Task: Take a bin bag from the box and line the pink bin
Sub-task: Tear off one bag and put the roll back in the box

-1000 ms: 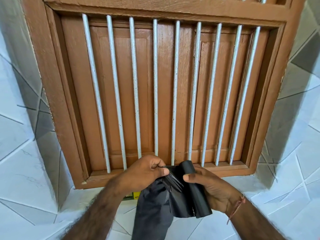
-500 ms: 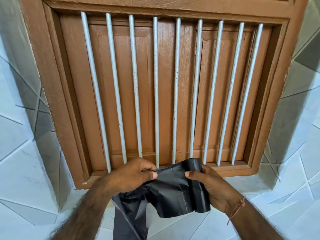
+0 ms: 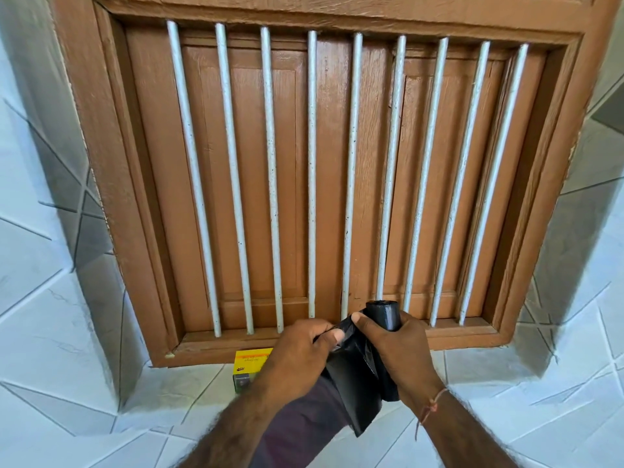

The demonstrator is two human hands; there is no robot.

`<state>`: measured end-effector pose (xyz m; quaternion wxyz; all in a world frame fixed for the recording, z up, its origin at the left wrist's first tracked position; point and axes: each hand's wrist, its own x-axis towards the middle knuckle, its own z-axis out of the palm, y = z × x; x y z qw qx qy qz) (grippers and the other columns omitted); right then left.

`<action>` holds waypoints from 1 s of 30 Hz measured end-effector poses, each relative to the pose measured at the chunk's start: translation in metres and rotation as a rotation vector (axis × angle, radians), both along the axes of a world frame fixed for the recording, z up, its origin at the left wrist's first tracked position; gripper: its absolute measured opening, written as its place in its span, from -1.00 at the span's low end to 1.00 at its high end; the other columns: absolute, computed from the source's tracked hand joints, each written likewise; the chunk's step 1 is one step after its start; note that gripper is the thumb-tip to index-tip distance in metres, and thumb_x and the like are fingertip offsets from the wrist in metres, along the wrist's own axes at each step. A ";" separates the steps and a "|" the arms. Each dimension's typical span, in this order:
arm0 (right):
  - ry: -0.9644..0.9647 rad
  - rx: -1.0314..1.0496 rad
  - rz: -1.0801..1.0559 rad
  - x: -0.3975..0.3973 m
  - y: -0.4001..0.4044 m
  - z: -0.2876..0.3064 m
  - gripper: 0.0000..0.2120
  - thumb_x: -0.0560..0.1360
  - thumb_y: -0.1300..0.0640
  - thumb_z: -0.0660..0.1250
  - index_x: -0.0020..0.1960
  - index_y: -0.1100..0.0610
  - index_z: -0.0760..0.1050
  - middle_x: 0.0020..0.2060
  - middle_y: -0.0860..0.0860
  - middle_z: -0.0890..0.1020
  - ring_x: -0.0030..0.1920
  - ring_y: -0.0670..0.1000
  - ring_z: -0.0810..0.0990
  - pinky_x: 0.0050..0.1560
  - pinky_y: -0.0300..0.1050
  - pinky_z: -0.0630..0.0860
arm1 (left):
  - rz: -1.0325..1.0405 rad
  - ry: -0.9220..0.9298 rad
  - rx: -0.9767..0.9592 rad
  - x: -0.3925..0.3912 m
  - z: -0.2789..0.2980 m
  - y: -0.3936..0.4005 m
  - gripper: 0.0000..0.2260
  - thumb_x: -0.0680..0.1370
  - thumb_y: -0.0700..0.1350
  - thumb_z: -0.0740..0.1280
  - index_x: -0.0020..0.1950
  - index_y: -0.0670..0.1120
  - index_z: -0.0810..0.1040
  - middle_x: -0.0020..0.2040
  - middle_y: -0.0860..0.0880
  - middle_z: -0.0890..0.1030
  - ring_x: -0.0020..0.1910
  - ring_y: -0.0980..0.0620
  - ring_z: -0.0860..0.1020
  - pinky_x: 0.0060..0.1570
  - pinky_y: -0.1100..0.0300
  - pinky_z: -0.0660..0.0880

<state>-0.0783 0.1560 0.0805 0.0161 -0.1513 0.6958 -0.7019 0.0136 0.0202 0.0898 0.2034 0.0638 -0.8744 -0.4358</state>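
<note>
My right hand (image 3: pixel 401 356) grips a roll of black bin bags (image 3: pixel 383 314), held upright in front of the window sill. My left hand (image 3: pixel 300 356) pinches the loose end of a black bin bag (image 3: pixel 354 376) that is unrolled from it and hangs down between my forearms. The yellow bin bag box (image 3: pixel 251 361) lies on the tiled ledge just left of my left hand, partly hidden behind it. The pink bin is not in view.
A brown wooden window (image 3: pixel 304 163) with shut shutters and several white vertical bars (image 3: pixel 312 173) fills the wall ahead. Its sill (image 3: pixel 472 336) runs just behind my hands. White tiles with grey lines (image 3: pixel 67 383) cover the ledge and the walls on both sides.
My hands have come closer together, so the stretched bag now bunches between them. The view has tilted down a little and the yellow box shows beside my left hand.
</note>
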 end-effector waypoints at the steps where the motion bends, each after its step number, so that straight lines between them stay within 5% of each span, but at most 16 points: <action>1: 0.008 0.010 -0.023 -0.001 -0.001 -0.002 -0.76 0.27 -0.02 0.59 -0.16 0.06 0.65 -0.27 0.02 0.73 -0.21 0.05 0.71 -0.12 0.00 0.67 | 0.003 0.003 -0.030 0.000 -0.001 0.002 -0.63 0.59 -0.01 0.26 -0.44 0.10 0.43 -0.53 0.14 0.36 -0.44 0.17 0.28 -0.38 0.18 0.25; 11: -0.002 -0.030 -0.056 -0.004 -0.012 -0.009 -0.77 0.25 -0.01 0.60 -0.20 0.07 0.64 -0.31 0.05 0.72 -0.23 0.09 0.70 -0.15 0.01 0.68 | 0.192 0.187 -0.125 0.001 -0.014 0.016 -0.62 0.58 -0.02 0.28 -0.45 0.10 0.35 -0.50 0.10 0.38 -0.43 0.11 0.34 -0.39 0.24 0.24; 17: -0.015 -0.053 -0.051 -0.001 -0.021 -0.008 -0.74 0.21 -0.01 0.62 -0.22 0.10 0.66 -0.33 0.07 0.72 -0.25 0.12 0.71 -0.16 0.08 0.69 | 0.257 0.235 -0.105 0.003 -0.022 0.012 -0.75 0.59 0.03 0.25 -0.28 0.06 0.51 -0.40 0.14 0.50 -0.36 0.13 0.45 -0.33 0.34 0.33; 25: -0.035 -0.045 -0.068 0.004 -0.030 -0.003 -0.70 0.30 0.02 0.57 -0.06 0.12 0.61 -0.21 0.10 0.68 -0.21 0.08 0.66 -0.23 -0.08 0.65 | 0.328 0.328 -0.132 0.010 -0.026 0.012 -0.68 0.59 0.11 0.15 -0.17 0.00 0.60 -0.28 0.10 0.62 -0.26 0.10 0.55 -0.24 0.29 0.52; 30: -0.266 -0.258 -0.280 -0.038 0.008 0.001 -0.57 0.12 -0.07 0.62 -0.18 0.14 0.56 -0.24 0.24 0.66 -0.27 0.31 0.67 -0.34 0.44 0.58 | 0.411 0.344 -0.108 0.035 -0.012 0.009 -0.81 0.57 0.01 0.20 -0.16 0.07 0.57 -0.30 0.15 0.58 -0.29 0.15 0.53 -0.27 0.49 0.43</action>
